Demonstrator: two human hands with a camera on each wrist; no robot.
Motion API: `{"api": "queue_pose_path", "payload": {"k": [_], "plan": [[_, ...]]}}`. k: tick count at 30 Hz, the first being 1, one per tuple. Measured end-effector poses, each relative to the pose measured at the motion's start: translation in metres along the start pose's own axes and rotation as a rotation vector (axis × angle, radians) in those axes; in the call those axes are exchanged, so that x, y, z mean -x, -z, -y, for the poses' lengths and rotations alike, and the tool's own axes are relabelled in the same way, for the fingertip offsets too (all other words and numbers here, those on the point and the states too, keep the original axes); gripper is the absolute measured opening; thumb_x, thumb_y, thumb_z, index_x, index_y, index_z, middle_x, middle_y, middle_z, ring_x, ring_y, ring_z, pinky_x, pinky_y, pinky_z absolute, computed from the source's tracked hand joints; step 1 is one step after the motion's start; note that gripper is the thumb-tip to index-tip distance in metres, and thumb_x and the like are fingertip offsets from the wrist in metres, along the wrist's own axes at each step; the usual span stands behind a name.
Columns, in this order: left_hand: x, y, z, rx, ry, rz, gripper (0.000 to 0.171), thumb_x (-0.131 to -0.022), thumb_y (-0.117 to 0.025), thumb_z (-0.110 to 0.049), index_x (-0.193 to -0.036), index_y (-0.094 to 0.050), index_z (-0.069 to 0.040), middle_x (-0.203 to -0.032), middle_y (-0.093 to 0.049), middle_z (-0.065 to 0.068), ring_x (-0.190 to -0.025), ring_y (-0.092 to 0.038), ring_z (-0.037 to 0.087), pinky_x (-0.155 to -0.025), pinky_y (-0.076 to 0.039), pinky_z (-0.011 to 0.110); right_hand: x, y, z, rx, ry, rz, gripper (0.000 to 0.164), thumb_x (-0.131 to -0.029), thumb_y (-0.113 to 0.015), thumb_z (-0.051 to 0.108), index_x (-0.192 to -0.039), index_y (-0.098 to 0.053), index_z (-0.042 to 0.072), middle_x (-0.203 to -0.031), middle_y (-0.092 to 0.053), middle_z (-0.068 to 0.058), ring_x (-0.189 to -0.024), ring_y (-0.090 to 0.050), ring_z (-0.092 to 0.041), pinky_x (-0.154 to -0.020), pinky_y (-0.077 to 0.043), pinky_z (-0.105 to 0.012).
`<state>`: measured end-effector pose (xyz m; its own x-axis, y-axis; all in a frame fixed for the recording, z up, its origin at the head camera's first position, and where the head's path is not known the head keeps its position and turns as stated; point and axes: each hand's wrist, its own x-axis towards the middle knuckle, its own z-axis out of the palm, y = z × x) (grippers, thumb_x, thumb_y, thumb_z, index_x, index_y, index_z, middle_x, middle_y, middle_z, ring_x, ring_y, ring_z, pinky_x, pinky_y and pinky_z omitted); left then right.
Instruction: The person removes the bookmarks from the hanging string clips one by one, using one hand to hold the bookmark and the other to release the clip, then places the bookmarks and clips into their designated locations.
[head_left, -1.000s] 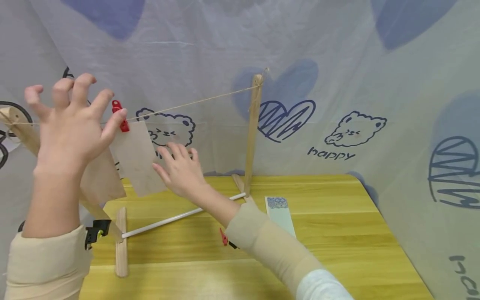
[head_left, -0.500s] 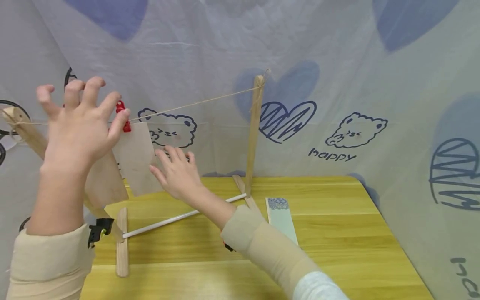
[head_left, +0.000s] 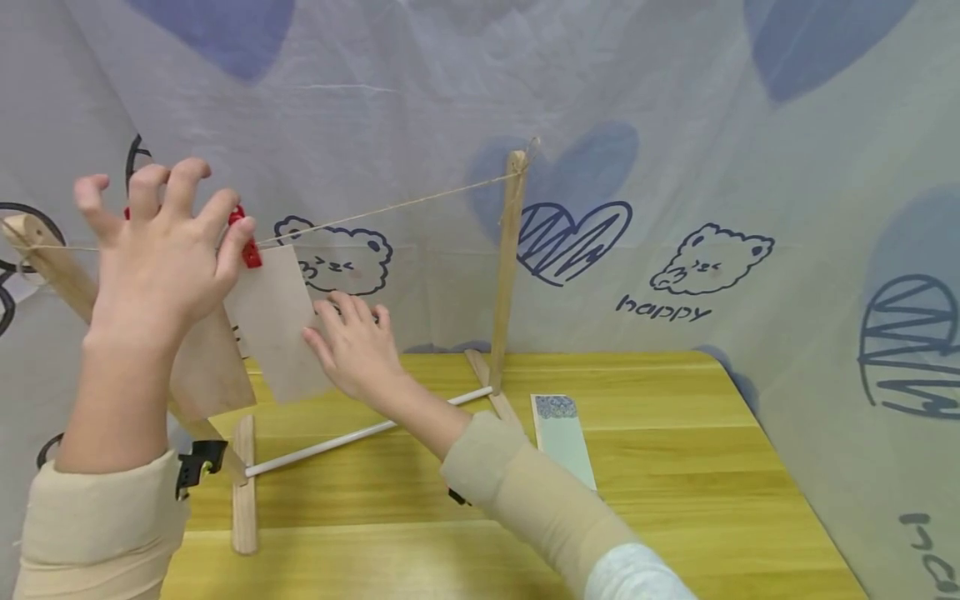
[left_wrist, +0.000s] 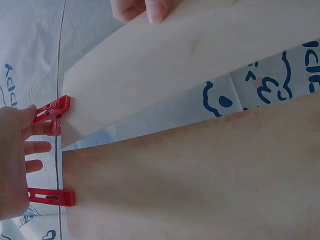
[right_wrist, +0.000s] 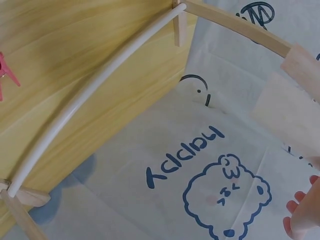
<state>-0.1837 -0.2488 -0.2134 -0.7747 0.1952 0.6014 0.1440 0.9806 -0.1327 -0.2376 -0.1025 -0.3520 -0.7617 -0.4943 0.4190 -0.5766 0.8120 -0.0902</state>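
Observation:
My left hand (head_left: 165,258) is raised at the string (head_left: 420,198), its thumb and forefinger pinching a red clothespin (left_wrist: 54,109) that sits over the string at the top of a pale card (left_wrist: 175,65). Lower along that card, my right hand (head_left: 360,342) pinches its side edge, the thumb on the near face. A second pale card (head_left: 212,362) hangs left of it, partly behind my left wrist. Another red clothespin (left_wrist: 52,197) fastens that card to the string; in the head view my left hand mostly hides it.
Two wooden posts (head_left: 507,275) carry the string, joined low down by a white rod (head_left: 352,435). A pale green card with a blue pattern (head_left: 562,437) lies on the wooden table (head_left: 697,467). One red clothespin (right_wrist: 6,75) shows on the table. A printed cloth (head_left: 420,92) hangs behind.
Both hands shifted slightly, the left one to the right, then nearly stopped. The pinched clothespin tilted, and the card under it swung a little with its lower end dropping.

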Motion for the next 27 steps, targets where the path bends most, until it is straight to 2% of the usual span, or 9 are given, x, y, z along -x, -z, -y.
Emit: {"api": "queue_pose_path", "payload": {"k": [11,18,25,27], "plan": [[0.0016,-0.005,0.0014,0.017,-0.002,-0.036,0.028,-0.097,-0.033,-0.027,-0.107,-0.042,-0.002,-0.129,-0.024,0.016,-0.116,-0.014,0.037,-0.09,0.001,0.058,0.0007,-0.0012,0.0004,-0.092,0.016,-0.074,0.026,-0.099,-0.027,0.035,-0.104,-0.049,0.022,-0.13,-0.043,0.004,-0.12,-0.038,-0.013,-0.095,-0.027,-0.036],[0.003,-0.0044,0.0032,0.024,-0.006,-0.045,0.03,-0.097,-0.034,-0.026,-0.111,-0.043,-0.001,-0.129,-0.025,0.016,-0.117,-0.014,0.037,-0.091,0.002,0.058,0.0016,-0.0002,-0.0007,-0.094,0.009,-0.122,0.022,-0.099,-0.033,0.032,-0.103,-0.05,0.019,-0.127,-0.046,0.003,-0.116,-0.042,-0.012,-0.094,-0.028,-0.035],[0.0028,-0.0031,0.0036,0.019,0.012,0.024,0.023,-0.098,-0.034,-0.025,-0.107,-0.039,-0.004,-0.13,-0.02,0.016,-0.117,-0.01,0.036,-0.09,0.003,0.059,0.0013,-0.0008,-0.0014,-0.095,-0.003,-0.142,0.019,-0.099,-0.035,0.029,-0.101,-0.05,0.019,-0.126,-0.047,0.003,-0.114,-0.043,-0.011,-0.094,-0.028,-0.034],[0.0033,-0.004,0.0038,0.02,0.0,0.012,0.022,-0.098,-0.035,-0.025,-0.107,-0.038,-0.005,-0.129,-0.02,0.016,-0.117,-0.01,0.036,-0.09,0.003,0.059,0.0012,-0.0006,-0.0017,-0.098,-0.006,-0.149,0.019,-0.099,-0.035,0.028,-0.101,-0.051,0.018,-0.126,-0.048,0.003,-0.114,-0.044,-0.012,-0.094,-0.028,-0.035]]}}
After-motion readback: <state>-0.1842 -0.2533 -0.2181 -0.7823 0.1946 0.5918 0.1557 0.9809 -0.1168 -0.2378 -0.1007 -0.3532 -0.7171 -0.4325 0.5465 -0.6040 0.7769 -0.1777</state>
